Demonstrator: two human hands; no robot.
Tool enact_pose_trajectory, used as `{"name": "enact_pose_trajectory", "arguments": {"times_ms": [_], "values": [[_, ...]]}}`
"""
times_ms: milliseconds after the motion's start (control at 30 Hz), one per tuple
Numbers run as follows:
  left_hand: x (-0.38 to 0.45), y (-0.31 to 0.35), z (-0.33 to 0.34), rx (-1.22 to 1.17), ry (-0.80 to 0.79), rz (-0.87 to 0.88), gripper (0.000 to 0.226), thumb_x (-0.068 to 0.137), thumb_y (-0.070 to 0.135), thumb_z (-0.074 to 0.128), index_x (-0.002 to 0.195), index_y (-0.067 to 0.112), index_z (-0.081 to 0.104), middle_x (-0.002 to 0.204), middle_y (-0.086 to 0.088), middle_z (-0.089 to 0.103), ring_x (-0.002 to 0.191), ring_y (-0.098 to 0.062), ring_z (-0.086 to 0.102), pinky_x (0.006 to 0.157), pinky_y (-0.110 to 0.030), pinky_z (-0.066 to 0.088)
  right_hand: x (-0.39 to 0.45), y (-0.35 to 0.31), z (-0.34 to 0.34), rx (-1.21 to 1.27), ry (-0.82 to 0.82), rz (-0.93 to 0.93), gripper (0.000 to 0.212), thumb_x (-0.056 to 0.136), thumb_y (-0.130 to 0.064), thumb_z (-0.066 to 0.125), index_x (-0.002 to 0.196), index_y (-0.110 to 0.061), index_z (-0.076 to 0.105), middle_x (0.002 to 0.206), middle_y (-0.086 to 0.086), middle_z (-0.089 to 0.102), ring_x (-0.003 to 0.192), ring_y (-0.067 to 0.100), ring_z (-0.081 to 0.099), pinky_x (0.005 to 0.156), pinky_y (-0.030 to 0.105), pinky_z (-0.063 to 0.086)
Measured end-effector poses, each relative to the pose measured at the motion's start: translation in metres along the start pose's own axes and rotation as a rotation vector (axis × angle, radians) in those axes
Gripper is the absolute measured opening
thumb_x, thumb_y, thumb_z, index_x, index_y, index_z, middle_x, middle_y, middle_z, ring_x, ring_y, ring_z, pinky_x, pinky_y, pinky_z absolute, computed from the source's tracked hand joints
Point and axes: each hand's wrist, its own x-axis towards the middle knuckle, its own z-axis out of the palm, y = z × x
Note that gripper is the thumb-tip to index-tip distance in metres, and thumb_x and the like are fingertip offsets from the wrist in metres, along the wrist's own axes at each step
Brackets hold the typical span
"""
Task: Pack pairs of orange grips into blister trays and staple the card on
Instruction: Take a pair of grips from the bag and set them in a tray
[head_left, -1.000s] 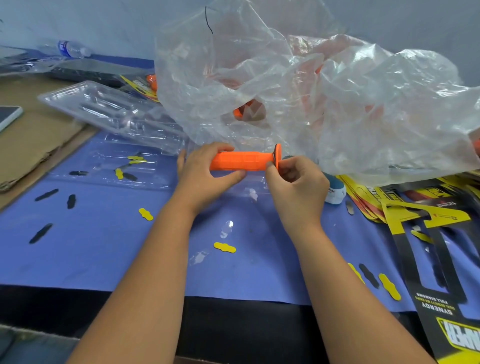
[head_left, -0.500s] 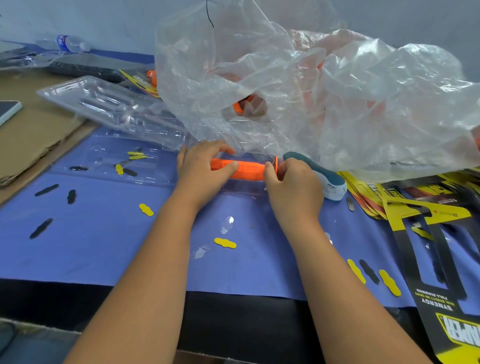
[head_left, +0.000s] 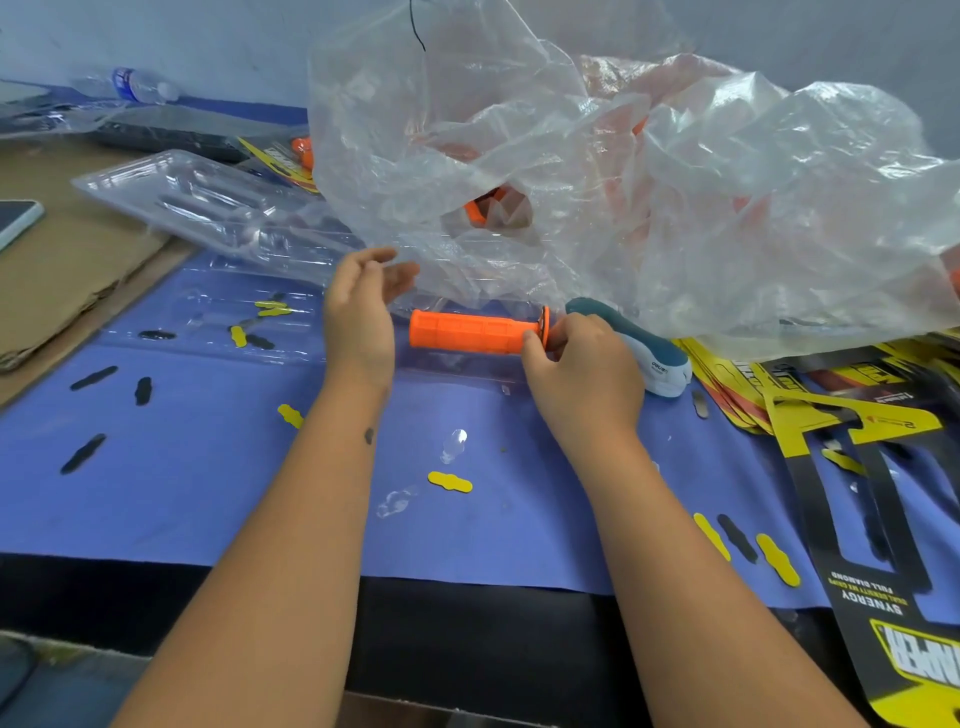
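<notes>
Orange grip (head_left: 470, 331) lies horizontal at frame centre, flange end to the right, resting in a clear blister tray (head_left: 452, 366) on the blue-covered tabletop (head_left: 182, 467).

Right hand (head_left: 584, 371): fingers pinch the flange end of the grip, thumb and forefinger curled round it.

Left hand (head_left: 361, 317): just left of the grip's plain end, not touching it. Fingers released, loosely spread, palm turned toward the grip.

Stapler (head_left: 639, 345), teal and white, lies just behind and right of the right hand, partly under the plastic bag.

Large clear plastic bag (head_left: 623, 171) fills the upper centre and upper right of the frame. More orange grips (head_left: 480, 208) show through it; count cannot be told.

Stack of empty clear blister trays (head_left: 208, 208) at upper left, tilted. Another flat clear tray (head_left: 218, 325) lies in front of it, with yellow and black punch-outs on it.

Yellow and black card punch-outs (head_left: 450, 481) scattered over the tabletop, left, centre and lower right.

Black-and-yellow printed cards (head_left: 857, 467) fanned at the right edge, running to the lower right corner.

Cardboard sheet (head_left: 67, 260) at left edge; a phone (head_left: 18, 218) on it. Water bottle (head_left: 140, 85) lying at far upper left.
</notes>
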Motion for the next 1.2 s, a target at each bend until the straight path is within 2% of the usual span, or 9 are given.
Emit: {"name": "enact_pose_trajectory", "arguments": {"times_ms": [200, 333, 500, 700, 767, 867, 1033, 1100, 1200], "values": [[-0.007, -0.002, 0.005, 0.300, 0.002, 0.146, 0.023, 0.092, 0.013, 0.043, 0.088, 0.027, 0.061, 0.094, 0.008, 0.069, 0.095, -0.008, 0.063, 0.078, -0.016, 0.043, 0.001, 0.000, -0.001, -0.016, -0.026, -0.008, 0.028, 0.093, -0.036, 0.054, 0.073, -0.017, 0.051, 0.076, -0.006, 0.044, 0.069, 0.019, 0.042, 0.048, 0.025, 0.019], [-0.022, -0.009, 0.019, 0.816, -0.240, 0.538, 0.028, 0.086, 0.010, 0.051, 0.108, 0.013, 0.068, 0.109, -0.004, 0.069, 0.105, -0.026, 0.057, 0.094, -0.033, 0.038, 0.001, 0.002, -0.001, 0.024, -0.036, -0.007, 0.027, 0.091, -0.036, 0.056, 0.071, -0.017, 0.052, 0.075, -0.006, 0.048, 0.069, 0.020, 0.045, 0.052, 0.031, 0.024], [-0.042, -0.011, 0.036, 1.069, -0.487, 0.616, 0.039, 0.090, 0.024, 0.038, 0.120, 0.017, 0.062, 0.128, -0.002, 0.059, 0.121, -0.023, 0.049, 0.106, -0.042, 0.030, 0.002, 0.003, -0.002, 0.081, -0.083, 0.011, 0.031, 0.089, -0.042, 0.056, 0.066, -0.023, 0.047, 0.075, -0.007, 0.051, 0.071, 0.017, 0.048, 0.060, 0.031, 0.030], [-0.043, -0.010, 0.035, 1.126, -0.478, 0.589, 0.032, 0.093, 0.016, 0.052, 0.123, 0.020, 0.061, 0.140, 0.002, 0.052, 0.136, -0.018, 0.038, 0.115, -0.043, 0.017, 0.007, -0.006, -0.027, 0.765, 0.209, 0.208, 0.028, 0.084, -0.024, 0.052, 0.057, -0.019, 0.049, 0.052, -0.010, 0.050, 0.057, 0.009, 0.049, 0.057, 0.030, 0.040], [-0.047, -0.004, 0.040, 1.066, -0.481, 0.632, 0.026, 0.090, 0.012, 0.052, 0.111, 0.016, 0.068, 0.139, 0.001, 0.055, 0.137, -0.020, 0.040, 0.114, -0.046, 0.018, 0.014, -0.005, -0.041, 0.872, 0.406, 0.296, 0.020, 0.082, -0.022, 0.051, 0.062, -0.020, 0.049, 0.053, -0.012, 0.048, 0.055, 0.005, 0.043, 0.054, 0.020, 0.036], [-0.055, 0.006, 0.051, 0.984, -0.459, 0.805, 0.015, 0.082, 0.009, 0.057, 0.087, 0.011, 0.071, 0.128, -0.005, 0.064, 0.129, -0.027, 0.051, 0.107, -0.050, 0.028, 0.025, 0.007, -0.061, 0.992, 0.645, 0.499, 0.011, 0.081, -0.020, 0.051, 0.071, -0.020, 0.047, 0.066, 0.001, 0.046, 0.062, 0.017, 0.041, 0.058, 0.030, 0.035], [-0.079, 0.022, 0.091, 0.824, -0.558, 1.041, 0.025, 0.078, 0.013, 0.047, 0.085, 0.012, 0.071, 0.121, -0.005, 0.066, 0.117, -0.030, 0.057, 0.097, -0.044, 0.036, 0.035, 0.033, -0.091, 1.041, 0.949, 0.571, 0.020, 0.086, -0.006, 0.055, 0.100, -0.012, 0.041, 0.075, -0.005, 0.042, 0.053, -0.002, 0.043, 0.050, 0.011, 0.035], [-0.092, 0.025, 0.111, 0.760, -0.699, 1.168, 0.025, 0.078, 0.011, 0.047, 0.084, 0.011, 0.071, 0.118, -0.005, 0.068, 0.115, -0.030, 0.059, 0.093, -0.041, 0.040, 0.043, 0.041, -0.099, 1.008, 0.928, 0.631, 0.018, 0.087, -0.007, 0.055, 0.098, -0.013, 0.043, 0.075, -0.005, 0.044, 0.055, 0.001, 0.044, 0.049, 0.011, 0.035], [-0.103, 0.033, 0.141, 0.733, -0.844, 1.282, 0.027, 0.076, 0.010, 0.044, 0.086, 0.007, 0.070, 0.112, -0.007, 0.069, 0.117, -0.028, 0.059, 0.094, -0.041, 0.044, 0.056, 0.054, -0.114, 0.955, 0.540, 0.583, 0.018, 0.094, -0.007, 0.054, 0.076, -0.012, 0.051, 0.063, 0.002, 0.051, 0.048, 0.009, 0.045, 0.052, 0.025, 0.036]]}}
